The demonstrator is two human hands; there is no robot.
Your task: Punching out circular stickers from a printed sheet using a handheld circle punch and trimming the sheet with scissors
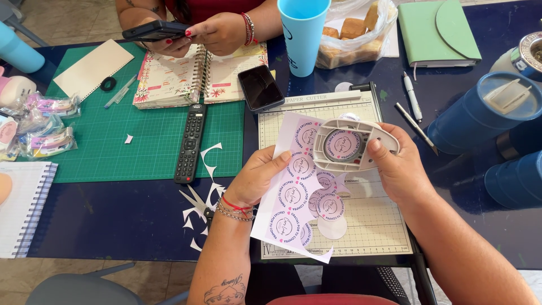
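Left hand (257,175) pinches the sticker sheet (293,195) by its edge, over the paper cutter (372,220). Right hand (398,166) grips the white circle punch (353,145), the sheet's top slotted into it. Cut circles (332,226) lie below on the cutter.

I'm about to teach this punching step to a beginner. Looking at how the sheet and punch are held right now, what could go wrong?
1. The right hand holds the circle punch in the air, and the left hand pinches the printed sheet by one edge; the sheet could slip, so the cut may land off-centre.
2. Cut round labels lie loose on the paper cutter and could slide off.
3. Open scissors lie beside the left wrist.
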